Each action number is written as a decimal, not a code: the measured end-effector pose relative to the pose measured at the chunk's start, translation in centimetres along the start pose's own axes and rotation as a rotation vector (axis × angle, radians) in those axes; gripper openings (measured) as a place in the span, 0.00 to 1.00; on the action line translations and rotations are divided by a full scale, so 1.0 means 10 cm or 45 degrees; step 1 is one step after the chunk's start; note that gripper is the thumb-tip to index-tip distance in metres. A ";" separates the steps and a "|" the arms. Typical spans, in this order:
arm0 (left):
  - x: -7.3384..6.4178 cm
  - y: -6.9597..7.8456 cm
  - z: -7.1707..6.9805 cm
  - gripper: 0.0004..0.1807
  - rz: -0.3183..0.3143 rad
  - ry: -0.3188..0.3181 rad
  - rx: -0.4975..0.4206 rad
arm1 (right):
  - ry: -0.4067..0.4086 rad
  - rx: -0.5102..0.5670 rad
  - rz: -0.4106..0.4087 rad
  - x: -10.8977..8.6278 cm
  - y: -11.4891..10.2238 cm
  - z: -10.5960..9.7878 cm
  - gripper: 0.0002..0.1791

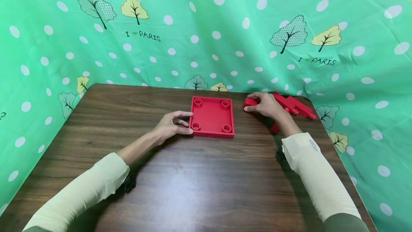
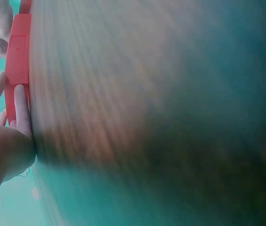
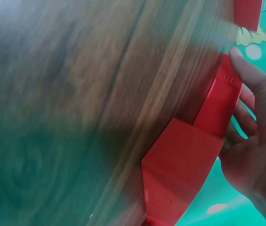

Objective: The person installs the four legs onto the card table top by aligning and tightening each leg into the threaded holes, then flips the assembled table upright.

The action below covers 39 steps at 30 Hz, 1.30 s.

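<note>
A square red toy tabletop lies underside up, with a raised rim and a threaded socket in each corner. My left hand holds it at its left edge, the thumb by the near corner. The left wrist view catches the tabletop's side edge-on, with a finger along it. Over at the right, my right hand pinches one end of a red table leg. In the right wrist view the thumb is on this leg, and the other fingers are behind it, partly hidden.
More red legs with screw ends lie together at the table's far right corner, partly behind my right hand. Another red end shows below the right wrist. A green dotted cloth hangs along the back and sides of the brown wooden table.
</note>
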<state>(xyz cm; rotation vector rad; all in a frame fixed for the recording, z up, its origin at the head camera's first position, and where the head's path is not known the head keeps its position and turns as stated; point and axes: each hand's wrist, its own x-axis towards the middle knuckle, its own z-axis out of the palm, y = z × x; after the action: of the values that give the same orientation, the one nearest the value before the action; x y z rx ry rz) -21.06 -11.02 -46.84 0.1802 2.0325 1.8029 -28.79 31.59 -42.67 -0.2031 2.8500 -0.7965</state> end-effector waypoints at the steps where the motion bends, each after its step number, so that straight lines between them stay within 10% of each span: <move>1: 0.01 0.00 0.00 0.42 -0.001 -0.002 -0.006 | 0.003 -0.004 0.000 0.01 -0.01 0.01 0.39; 39: 0.12 0.01 -0.04 0.40 -0.049 -0.025 -0.108 | 0.180 0.162 -0.132 -0.04 -0.24 0.06 0.27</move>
<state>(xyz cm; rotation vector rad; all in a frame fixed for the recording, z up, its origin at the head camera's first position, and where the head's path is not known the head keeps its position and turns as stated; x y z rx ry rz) -22.35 -10.92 -46.96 0.1328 1.9291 1.8526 -28.06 29.29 -41.87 -0.2897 2.9259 -1.0494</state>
